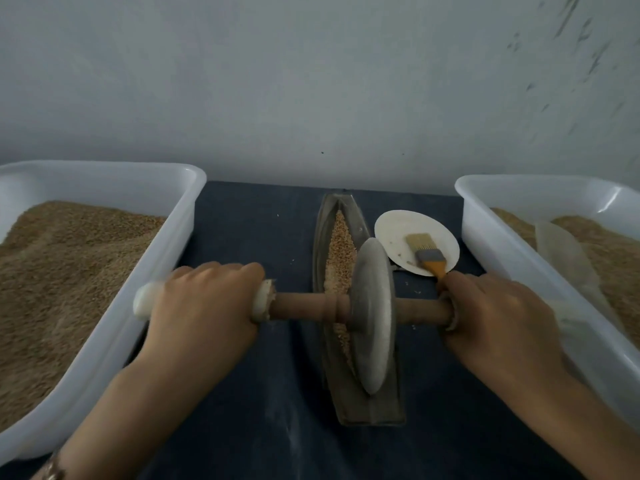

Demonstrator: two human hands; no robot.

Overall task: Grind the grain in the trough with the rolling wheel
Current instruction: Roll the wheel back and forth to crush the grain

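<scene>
- The rolling wheel (372, 315), a grey disc on a wooden axle (304, 306), stands on edge in the trough (356, 403), towards its near half.
- The trough is long, narrow and boat-shaped; it lies lengthwise on the dark worktop (263, 393), running from the near edge towards the wall (311, 81).
- Grain (341, 244) fills the channel of the trough beyond the wheel, and some shows beside the disc on its left.
- The left hand (201, 299) curls its fingers over the pale padded grip (143, 301) at the left end of the axle.
- The right hand (498, 313) wraps round the right end of the axle in the same way, knuckles up.
- A white bin (166, 244) stands at the left of the worktop, heaped with brown grain.
- A second white bin (491, 244) stands at the right, also holding grain, with a pale scoop-like piece lying in it.
- A small white plate (398, 230) sits just right of the trough, between it and the right bin.
- A brush (424, 251) with an orange handle lies on the plate, bristles pointing away.
</scene>
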